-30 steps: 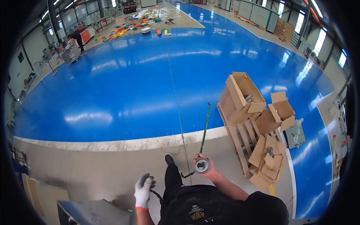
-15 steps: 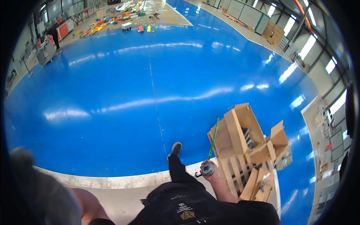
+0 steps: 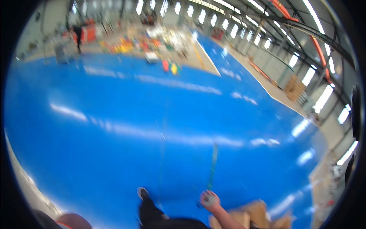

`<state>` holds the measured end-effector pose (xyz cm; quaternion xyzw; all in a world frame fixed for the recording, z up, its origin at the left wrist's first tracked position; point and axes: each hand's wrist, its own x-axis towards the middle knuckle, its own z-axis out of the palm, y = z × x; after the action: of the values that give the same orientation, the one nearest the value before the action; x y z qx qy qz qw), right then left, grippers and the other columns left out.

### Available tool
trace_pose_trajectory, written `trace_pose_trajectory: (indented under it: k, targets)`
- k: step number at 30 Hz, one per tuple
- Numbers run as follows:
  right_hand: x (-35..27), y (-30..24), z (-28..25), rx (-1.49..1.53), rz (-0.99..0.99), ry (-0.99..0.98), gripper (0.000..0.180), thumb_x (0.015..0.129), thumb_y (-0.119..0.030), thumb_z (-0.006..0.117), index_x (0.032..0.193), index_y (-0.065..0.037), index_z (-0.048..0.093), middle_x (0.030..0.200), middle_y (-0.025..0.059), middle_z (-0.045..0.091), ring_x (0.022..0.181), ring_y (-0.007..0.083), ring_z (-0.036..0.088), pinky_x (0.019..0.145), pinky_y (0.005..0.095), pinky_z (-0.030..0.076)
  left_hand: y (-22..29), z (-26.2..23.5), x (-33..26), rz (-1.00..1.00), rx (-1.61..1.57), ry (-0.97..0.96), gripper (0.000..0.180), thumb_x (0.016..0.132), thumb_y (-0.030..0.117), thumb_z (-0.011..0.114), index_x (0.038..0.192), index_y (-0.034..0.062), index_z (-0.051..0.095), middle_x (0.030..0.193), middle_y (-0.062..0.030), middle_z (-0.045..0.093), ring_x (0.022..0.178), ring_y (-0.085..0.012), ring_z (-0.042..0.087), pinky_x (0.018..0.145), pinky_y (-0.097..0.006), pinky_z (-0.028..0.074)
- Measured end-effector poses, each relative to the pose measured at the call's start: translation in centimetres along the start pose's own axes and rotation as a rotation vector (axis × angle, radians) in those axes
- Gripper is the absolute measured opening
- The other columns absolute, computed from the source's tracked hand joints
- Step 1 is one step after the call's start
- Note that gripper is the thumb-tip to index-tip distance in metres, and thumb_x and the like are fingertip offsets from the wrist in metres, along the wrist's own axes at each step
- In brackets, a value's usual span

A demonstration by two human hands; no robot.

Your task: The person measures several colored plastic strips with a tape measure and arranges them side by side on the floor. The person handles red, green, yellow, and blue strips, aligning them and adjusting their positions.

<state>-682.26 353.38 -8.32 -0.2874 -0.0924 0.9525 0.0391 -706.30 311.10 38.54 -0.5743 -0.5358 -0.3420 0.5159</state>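
Note:
My right hand point(image 3: 214, 200) is closed round a tape measure point(image 3: 208, 198), its grey case showing between the fingers. From it a green blade point(image 3: 212, 168) sticks out forward over the blue floor, blurred by motion. At the lower left edge only a small, blurred piece of my left arm point(image 3: 74, 220) shows, beside a dark grey shape and a thin orange band. The fingers of that hand are hidden, and I cannot tell what it holds.
Cardboard boxes point(image 3: 257, 213) stand at the lower right, close to my right forearm. My shoe point(image 3: 142, 192) is on the shiny blue floor point(image 3: 114, 164). Colourful parts point(image 3: 129, 45) lie in a heap far off. A person in dark clothes point(image 3: 78, 36) stands at the far left.
The view has tilted up, so the far hall shows more and the boxes sink to the lower edge. My right hand still holds the tape measure. The left arm has mostly left the picture.

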Motion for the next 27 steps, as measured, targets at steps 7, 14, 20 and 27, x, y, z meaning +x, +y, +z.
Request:
trace_pose_trajectory:
  k: [7, 14, 20, 27]
  targets:
    - [23.6, -11.1, 9.0, -0.463, -0.108, 0.021, 0.009, 0.094, -0.018, 0.059, 0.1, -0.013, 0.064, 0.078, 0.0016, 0.063, 0.066, 0.0213, 0.062, 0.055, 0.033, 0.053, -26.1, 13.5, -8.1, -0.127, -0.088, -0.028, 0.044, 0.098, 0.016, 0.053, 0.136, -0.0069, 0.052, 0.111, -0.0167, 0.065, 0.087, -0.0208, 0.063, 0.077, -0.032, 0.053]
    - [42.4, -14.8, 9.1, -0.274, -0.173, 0.091, 0.005, 0.091, -0.014, 0.059, 0.087, -0.017, 0.061, 0.068, -0.0019, 0.056, 0.06, 0.0192, 0.055, 0.054, 0.0325, 0.049, -50.3, 25.6, -7.3, -0.04, -0.042, -0.08, 0.041, 0.098, 0.014, 0.053, 0.134, -0.0061, 0.054, 0.107, -0.0158, 0.066, 0.083, -0.0201, 0.063, 0.074, -0.031, 0.052]
    - [60.9, -18.7, 6.6, -0.059, -0.219, 0.518, 0.018, 0.094, -0.03, 0.05, 0.086, -0.016, 0.059, 0.07, 0.0002, 0.056, 0.064, 0.0219, 0.053, 0.06, 0.0396, 0.045, -67.9, 38.0, -10.4, 0.018, 0.086, -0.074, 0.038, 0.098, 0.012, 0.052, 0.132, -0.0055, 0.055, 0.103, -0.015, 0.066, 0.08, -0.0195, 0.062, 0.071, -0.031, 0.052]
    - [90.2, -33.2, 28.6, 0.026, -0.073, 0.46, 0.02, 0.097, -0.028, 0.051, 0.086, -0.012, 0.057, 0.078, 0.006, 0.061, 0.066, 0.0243, 0.054, 0.061, 0.0407, 0.046, -91.0, 51.5, -12.4, -0.017, 0.199, -0.091, 0.036, 0.098, 0.01, 0.052, 0.129, -0.0047, 0.057, 0.099, -0.0141, 0.066, 0.075, -0.0188, 0.062, 0.067, -0.03, 0.051]
